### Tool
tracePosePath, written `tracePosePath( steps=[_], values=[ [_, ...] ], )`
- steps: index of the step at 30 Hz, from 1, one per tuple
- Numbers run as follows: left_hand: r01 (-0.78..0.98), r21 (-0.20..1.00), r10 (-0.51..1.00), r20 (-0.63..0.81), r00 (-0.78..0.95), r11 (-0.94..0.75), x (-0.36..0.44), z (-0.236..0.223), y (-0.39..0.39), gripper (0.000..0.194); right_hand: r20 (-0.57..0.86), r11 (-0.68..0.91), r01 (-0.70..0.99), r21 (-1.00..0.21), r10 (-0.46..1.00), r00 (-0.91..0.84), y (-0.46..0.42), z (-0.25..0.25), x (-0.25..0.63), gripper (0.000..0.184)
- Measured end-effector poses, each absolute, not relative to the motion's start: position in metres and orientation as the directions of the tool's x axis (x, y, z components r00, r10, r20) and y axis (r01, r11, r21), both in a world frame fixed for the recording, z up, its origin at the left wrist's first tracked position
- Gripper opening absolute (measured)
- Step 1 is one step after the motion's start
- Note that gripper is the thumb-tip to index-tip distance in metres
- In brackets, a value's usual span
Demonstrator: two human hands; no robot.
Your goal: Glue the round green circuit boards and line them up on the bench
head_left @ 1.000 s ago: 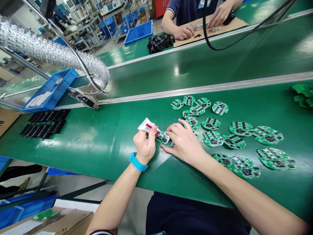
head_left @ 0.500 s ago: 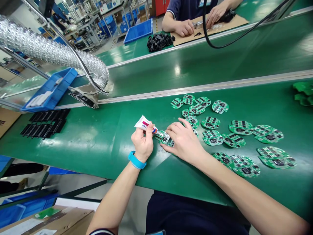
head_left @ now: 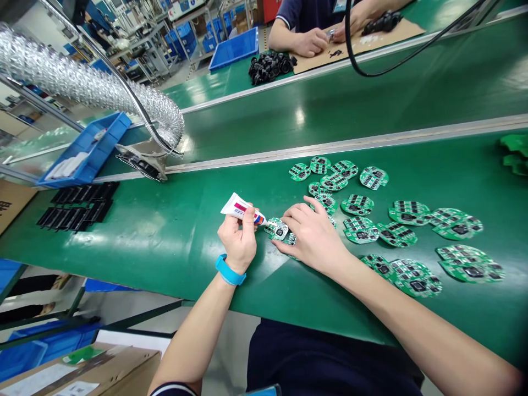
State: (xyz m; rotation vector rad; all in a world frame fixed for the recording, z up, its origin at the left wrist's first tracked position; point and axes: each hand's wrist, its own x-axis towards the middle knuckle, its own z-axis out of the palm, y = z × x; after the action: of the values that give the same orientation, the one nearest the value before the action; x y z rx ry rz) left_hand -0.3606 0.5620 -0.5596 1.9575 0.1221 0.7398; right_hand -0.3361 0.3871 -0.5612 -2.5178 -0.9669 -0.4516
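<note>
My left hand (head_left: 238,239), with a blue band on its wrist, is closed around a white tube (head_left: 236,207) with red and blue print. The tube slants down to the right, its nozzle at the left edge of a green circuit board (head_left: 277,229). Over that board's right side lies my right hand (head_left: 309,234), fingers bent and gripping its edge; part of the board is hidden beneath them. Several more round circuit boards (head_left: 361,230) are spread on the green table to the right of my right hand.
Black rectangular parts (head_left: 78,206) lie in rows at the left. Behind them stand a blue tray (head_left: 86,151) and a silver duct hose (head_left: 103,91) ending at a fan (head_left: 140,162). Across the bench a co-worker's hands (head_left: 311,43) work above cardboard, beside piled black parts (head_left: 270,67).
My left hand has shifted slightly left with the tube, whose nozzle has moved from over the board to its left edge. My right hand stays on the board.
</note>
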Motion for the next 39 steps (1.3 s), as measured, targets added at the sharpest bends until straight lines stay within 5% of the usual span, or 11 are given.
tracePosePath(
  steps=[21,33,39],
  values=[
    [-0.190,0.846,0.390,0.414,0.822,-0.497,-0.357,-0.563,0.568,0.035,0.444,-0.675,0.687,-0.270,0.545,0.711,0.384,-0.560,-0.336,0.031],
    [-0.250,0.931,0.327,0.332,0.885,-0.267,-0.365,-0.554,0.539,0.033,0.421,-0.677,0.677,-0.287,0.546,0.724,0.386,-0.559,-0.336,0.032],
    [-0.279,0.883,0.285,0.397,0.873,-0.378,-0.364,-0.563,0.544,0.030,0.437,-0.670,0.690,-0.274,0.552,0.710,0.387,-0.560,-0.336,0.034]
  ],
)
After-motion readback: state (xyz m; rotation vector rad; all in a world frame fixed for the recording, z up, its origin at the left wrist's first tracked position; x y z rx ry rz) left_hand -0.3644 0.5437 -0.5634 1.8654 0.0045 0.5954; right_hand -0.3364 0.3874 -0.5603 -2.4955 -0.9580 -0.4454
